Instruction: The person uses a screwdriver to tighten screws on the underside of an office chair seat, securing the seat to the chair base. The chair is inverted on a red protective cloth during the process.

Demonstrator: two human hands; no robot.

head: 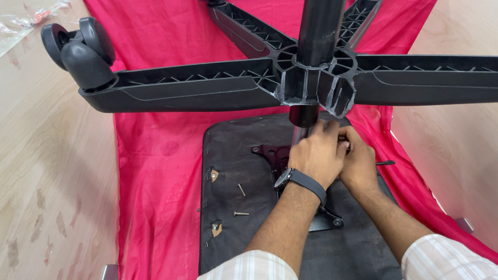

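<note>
An upturned office chair lies before me: its black five-arm wheel base [198, 88] spreads across the view on a black centre column [320, 24]. Below it sits the dark seat underside [244, 158] with a metal mounting plate [270, 155]. My left hand [319, 155], wearing a dark wristwatch, is wrapped around the lower end of the column where it meets the plate. My right hand [357, 159] presses close beside it, fingers closed on the same spot. What the fingers hold underneath is hidden.
Two loose screws [241, 200] lie on the seat underside left of my arms. A red cloth [158, 181] covers the floor. Light wooden panels [36, 190] wall in both sides. A black caster [82, 52] sticks out at upper left; a thin tool [385, 162] lies right.
</note>
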